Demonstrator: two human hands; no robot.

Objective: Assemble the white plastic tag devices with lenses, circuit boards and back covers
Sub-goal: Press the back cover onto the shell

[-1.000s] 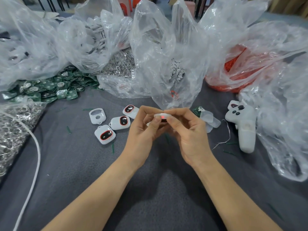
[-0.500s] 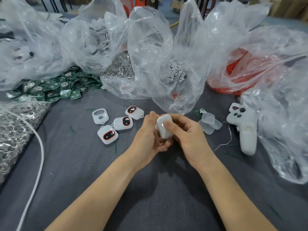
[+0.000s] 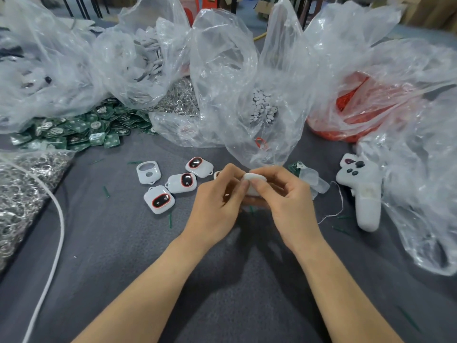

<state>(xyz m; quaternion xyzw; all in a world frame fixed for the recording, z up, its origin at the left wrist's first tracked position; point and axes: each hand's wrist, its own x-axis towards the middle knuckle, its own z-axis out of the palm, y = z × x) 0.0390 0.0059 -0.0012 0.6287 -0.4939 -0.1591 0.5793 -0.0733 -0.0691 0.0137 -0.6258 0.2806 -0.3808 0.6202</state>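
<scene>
Mid-cloth — left hand, right hand pinch tag.

Single view, head cam: worn on the person's head, faces forward and down across the table. Wide-angle lens. Close range: both forearms enter from the bottom edge, left hand and right hand meet at about frame centre on a tag, so the axis lands roughly there. Table fills the lower half down to the bottom edge. Bags along the far side fill the upper half, cut off left, right and top. Cable leaves bottom left
</scene>
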